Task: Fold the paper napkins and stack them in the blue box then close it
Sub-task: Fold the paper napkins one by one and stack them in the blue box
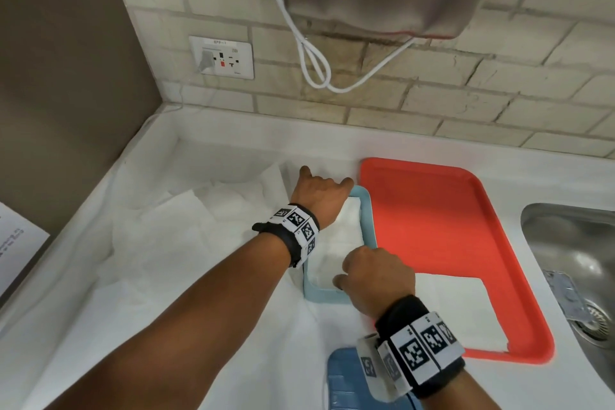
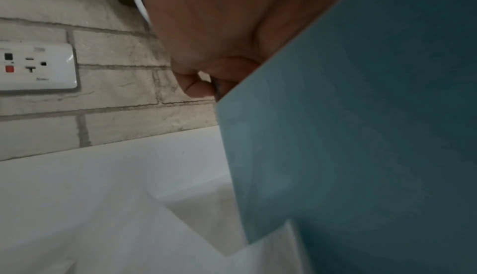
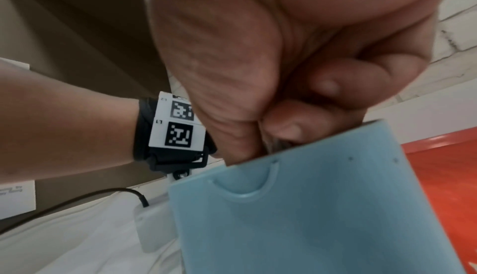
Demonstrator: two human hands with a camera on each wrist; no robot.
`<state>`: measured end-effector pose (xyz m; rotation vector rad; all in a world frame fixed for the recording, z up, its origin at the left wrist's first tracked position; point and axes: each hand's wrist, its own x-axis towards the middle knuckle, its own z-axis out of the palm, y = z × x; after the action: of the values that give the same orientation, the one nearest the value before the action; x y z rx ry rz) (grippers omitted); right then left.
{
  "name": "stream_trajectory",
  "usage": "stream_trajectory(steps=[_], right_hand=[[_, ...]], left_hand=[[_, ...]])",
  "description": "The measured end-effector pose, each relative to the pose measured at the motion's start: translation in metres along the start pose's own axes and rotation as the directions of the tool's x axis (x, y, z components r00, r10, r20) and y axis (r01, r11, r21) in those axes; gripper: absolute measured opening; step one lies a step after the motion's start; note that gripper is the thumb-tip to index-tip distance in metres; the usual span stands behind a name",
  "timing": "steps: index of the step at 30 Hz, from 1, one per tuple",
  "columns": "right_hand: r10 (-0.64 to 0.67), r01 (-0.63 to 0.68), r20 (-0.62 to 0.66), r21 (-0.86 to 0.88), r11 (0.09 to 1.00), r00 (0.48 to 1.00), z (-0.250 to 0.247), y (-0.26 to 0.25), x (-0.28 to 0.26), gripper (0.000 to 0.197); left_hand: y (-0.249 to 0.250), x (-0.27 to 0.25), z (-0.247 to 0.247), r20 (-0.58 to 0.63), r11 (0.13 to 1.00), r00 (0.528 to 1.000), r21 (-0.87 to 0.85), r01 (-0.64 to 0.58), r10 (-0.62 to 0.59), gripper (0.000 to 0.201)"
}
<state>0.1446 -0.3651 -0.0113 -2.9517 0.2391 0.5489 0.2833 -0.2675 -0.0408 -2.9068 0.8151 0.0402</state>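
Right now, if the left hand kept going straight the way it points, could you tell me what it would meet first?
The left hand points away from the person, over the far end of the blue box. Straight on, it would likely cross bare white counter and meet the brick wall first; depth is unclear.

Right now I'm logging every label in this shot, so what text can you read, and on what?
"BPP-1", roughly: small label on top of the wall socket, blurred.
"L1": beside a square marker on the left wristband.
Printed lines on the paper sheet at the left edge: too blurred to read.
Light blue box, red tray: no text seen.
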Motion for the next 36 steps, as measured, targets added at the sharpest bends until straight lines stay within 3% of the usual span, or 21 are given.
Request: stream_trajectory(steps=[6, 9, 11, 14, 16, 18, 20, 23, 30, 36], right_hand=[[-0.041, 0.045, 0.047, -0.080, 0.996, 0.998, 0.002, -0.004, 0.004, 0.039], [-0.068, 0.065, -0.025, -0.120, 0.991, 0.997, 0.005, -0.006, 0.003, 0.048], [-0.116, 0.094, -0.141, -0.156, 0.983, 0.983, 0.007, -0.005, 0.000, 0.048], [-0.277, 0.222, -0.228, -0.241, 0.945, 0.933, 0.007, -0.005, -0.002, 0.041], [-0.398, 0.364, -0.168, -0.201, 0.909, 0.902, 0.009, -0.004, 0.000, 0.044], [-0.472, 0.469, -0.008, -0.100, 0.877, 0.881, 0.004, -0.002, -0.001, 0.047], [-0.471, 0.480, 0.113, -0.076, 0.874, 0.875, 0.004, 0.001, 0.002, 0.053], [-0.410, 0.450, 0.250, -0.128, 0.884, 0.877, 0.005, -0.002, 0.004, 0.059], [-0.415, 0.435, 0.175, -0.095, 0.896, 0.893, 0.015, -0.004, 0.009, 0.014], [-0.383, 0.403, 0.164, -0.112, 0.908, 0.909, 0.021, -0.005, 0.012, 0.028]], left_hand=[[0.004, -0.005, -0.004, 0.027, 1.000, 1.000, 0.030, 0.006, -0.007, 0.030], [0.007, -0.012, -0.006, -0.007, 1.000, 1.000, 0.026, 0.006, -0.006, 0.052], [0.011, -0.019, -0.009, -0.051, 0.998, 0.999, 0.058, 0.004, -0.001, 0.061], [0.015, -0.027, -0.011, -0.075, 0.995, 0.994, 0.060, -0.075, 0.080, 0.040], [0.015, -0.026, -0.007, 0.041, 0.993, 0.992, 0.002, -0.119, 0.119, 0.030], [0.016, -0.024, -0.005, 0.180, 0.989, 0.973, -0.016, -0.145, 0.146, 0.043], [0.018, -0.021, -0.003, 0.251, 0.986, 0.955, -0.006, -0.164, 0.161, 0.058], [0.024, -0.020, 0.001, 0.276, 0.982, 0.945, 0.009, -0.186, 0.177, 0.063], [0.024, -0.021, 0.006, 0.233, 0.987, 0.960, 0.009, -0.162, 0.156, 0.058], [0.023, -0.021, 0.009, 0.239, 0.979, 0.952, 0.025, -0.201, 0.190, 0.064]])
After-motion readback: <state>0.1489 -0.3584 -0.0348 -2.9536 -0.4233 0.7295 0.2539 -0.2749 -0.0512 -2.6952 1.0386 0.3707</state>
